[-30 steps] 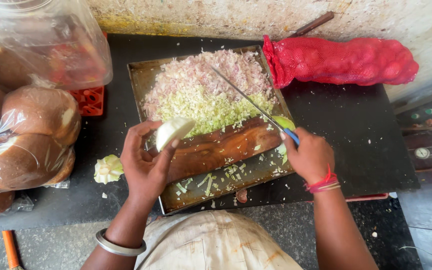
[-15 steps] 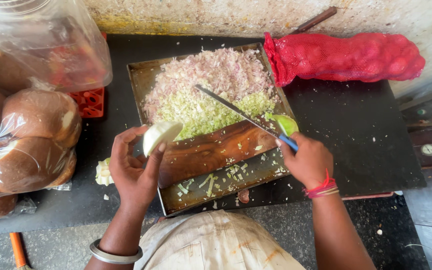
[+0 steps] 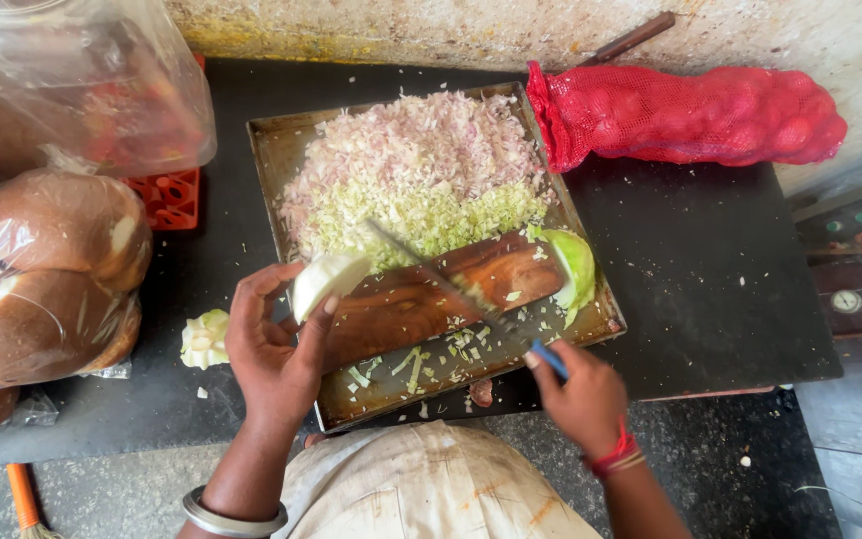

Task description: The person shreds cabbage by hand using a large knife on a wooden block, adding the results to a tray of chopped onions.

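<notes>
My left hand [image 3: 271,349] holds a pale wedge of cabbage [image 3: 326,280] just above the left end of a brown wooden chopping board [image 3: 421,299]. The board lies in a metal tray [image 3: 271,150]. My right hand [image 3: 581,394] grips a blue-handled knife [image 3: 451,289], whose blade slants up and left across the board toward the wedge. The far half of the tray is heaped with chopped onion and shredded cabbage [image 3: 411,180]. A green piece of cabbage [image 3: 576,265] rests at the board's right end.
The tray sits on a dark counter [image 3: 700,269]. A red mesh sack [image 3: 690,115] lies at the back right. Bagged buns [image 3: 47,269] and a clear container [image 3: 82,80] crowd the left. A cabbage scrap [image 3: 204,339] lies beside the tray.
My right hand has drawn back toward me and the knife has swung left, its blade now lying over the board. My left hand still holds the wedge, slightly lower.
</notes>
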